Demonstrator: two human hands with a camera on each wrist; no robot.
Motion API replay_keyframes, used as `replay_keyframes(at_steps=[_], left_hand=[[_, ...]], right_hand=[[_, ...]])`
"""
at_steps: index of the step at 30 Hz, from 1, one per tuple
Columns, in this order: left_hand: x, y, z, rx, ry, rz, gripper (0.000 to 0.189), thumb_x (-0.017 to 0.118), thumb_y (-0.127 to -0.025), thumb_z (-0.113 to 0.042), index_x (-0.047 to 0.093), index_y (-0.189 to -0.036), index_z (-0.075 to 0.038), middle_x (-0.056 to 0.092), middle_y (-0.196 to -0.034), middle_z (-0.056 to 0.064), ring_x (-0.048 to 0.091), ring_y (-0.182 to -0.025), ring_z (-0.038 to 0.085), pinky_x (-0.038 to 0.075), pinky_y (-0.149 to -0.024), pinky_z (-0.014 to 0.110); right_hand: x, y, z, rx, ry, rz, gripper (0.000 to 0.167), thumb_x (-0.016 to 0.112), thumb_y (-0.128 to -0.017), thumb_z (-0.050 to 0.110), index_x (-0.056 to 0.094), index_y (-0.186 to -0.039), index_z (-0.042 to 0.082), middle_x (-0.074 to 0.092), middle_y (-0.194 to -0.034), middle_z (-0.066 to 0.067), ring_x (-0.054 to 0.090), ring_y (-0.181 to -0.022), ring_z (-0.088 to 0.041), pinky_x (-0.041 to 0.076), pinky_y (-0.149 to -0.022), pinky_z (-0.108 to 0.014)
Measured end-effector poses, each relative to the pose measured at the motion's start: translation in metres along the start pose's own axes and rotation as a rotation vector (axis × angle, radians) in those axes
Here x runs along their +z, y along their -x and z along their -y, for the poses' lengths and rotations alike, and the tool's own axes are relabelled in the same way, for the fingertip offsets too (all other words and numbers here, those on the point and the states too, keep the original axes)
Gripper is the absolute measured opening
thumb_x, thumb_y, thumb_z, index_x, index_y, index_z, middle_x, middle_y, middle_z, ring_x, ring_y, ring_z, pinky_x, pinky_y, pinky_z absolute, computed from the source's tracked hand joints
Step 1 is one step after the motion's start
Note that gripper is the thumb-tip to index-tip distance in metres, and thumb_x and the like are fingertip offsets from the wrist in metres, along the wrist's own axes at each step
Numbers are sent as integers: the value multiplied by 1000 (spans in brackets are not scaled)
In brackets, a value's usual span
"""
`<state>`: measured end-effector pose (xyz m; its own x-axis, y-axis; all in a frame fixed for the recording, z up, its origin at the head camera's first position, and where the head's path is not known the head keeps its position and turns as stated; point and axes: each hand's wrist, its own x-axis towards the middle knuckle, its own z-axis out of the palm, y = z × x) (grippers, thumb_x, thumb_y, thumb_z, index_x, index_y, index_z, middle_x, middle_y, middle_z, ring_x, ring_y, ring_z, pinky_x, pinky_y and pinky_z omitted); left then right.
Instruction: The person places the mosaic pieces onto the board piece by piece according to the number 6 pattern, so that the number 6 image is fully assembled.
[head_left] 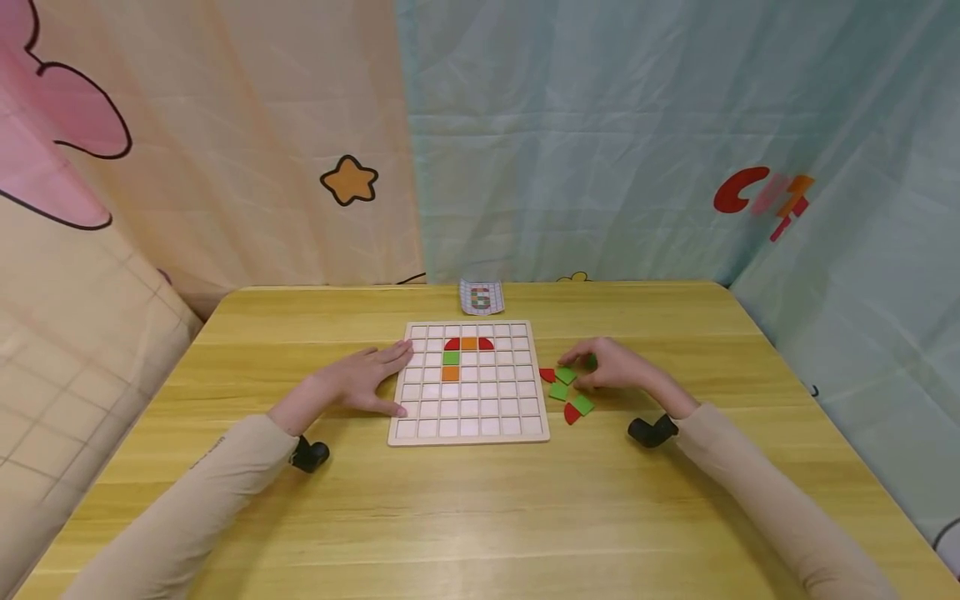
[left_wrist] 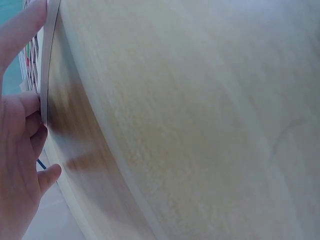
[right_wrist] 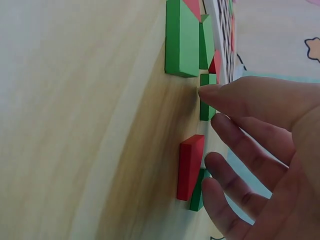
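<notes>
A white grid board [head_left: 480, 425] lies on the table. Two red quarter-circles, orange squares [head_left: 450, 373] and a green square [head_left: 451, 357] sit in its upper cells. My left hand [head_left: 367, 379] rests against the board's left edge, fingers spread, fingertips on the frame. Beyond the right edge my right hand [head_left: 611, 364] hovers over loose pieces, fingers slightly bent and apart. In the right wrist view its thumb is at a green block [right_wrist: 207, 110]; contact is unclear. Below the fingers lie a red block [right_wrist: 189, 167] and a green block [right_wrist: 198, 192], partly hidden by them.
Behind the board, near the table's back edge, a small card [head_left: 482, 297] shows a coloured pattern on a grid. Loose green squares [head_left: 558, 391] and red quarter-circles [head_left: 572, 413] lie right of the board. Printed curtains [head_left: 562, 167] hang behind the wooden table [head_left: 480, 517].
</notes>
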<state>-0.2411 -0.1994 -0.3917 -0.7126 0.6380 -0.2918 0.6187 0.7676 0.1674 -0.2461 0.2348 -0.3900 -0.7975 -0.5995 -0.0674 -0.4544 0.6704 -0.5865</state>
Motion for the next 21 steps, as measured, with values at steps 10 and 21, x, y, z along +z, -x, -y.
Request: replay_keyframes(at_steps=[10,21], left_hand=[[1,-2,0,-6,-11,5,106,56,-83,-69,11,-154,-5,4,-163,13,16,-149,32,17,-119,54],[1,-1,-1,-1,-17,0,105,56,-83,-68,13,-154,-5,6,-163,14,17,-148,33,18,-119,54]], right_hand=[[-1,-5,-1,-88,119,51,31,71,-81,7,71,-112,5,67,-107,-8,56,-87,-16,50,-77,-33],[-3,-5,-1,-89,198,21,23,73,-82,13,74,-105,9,69,-100,-3,56,-85,-14,48,-75,-31]])
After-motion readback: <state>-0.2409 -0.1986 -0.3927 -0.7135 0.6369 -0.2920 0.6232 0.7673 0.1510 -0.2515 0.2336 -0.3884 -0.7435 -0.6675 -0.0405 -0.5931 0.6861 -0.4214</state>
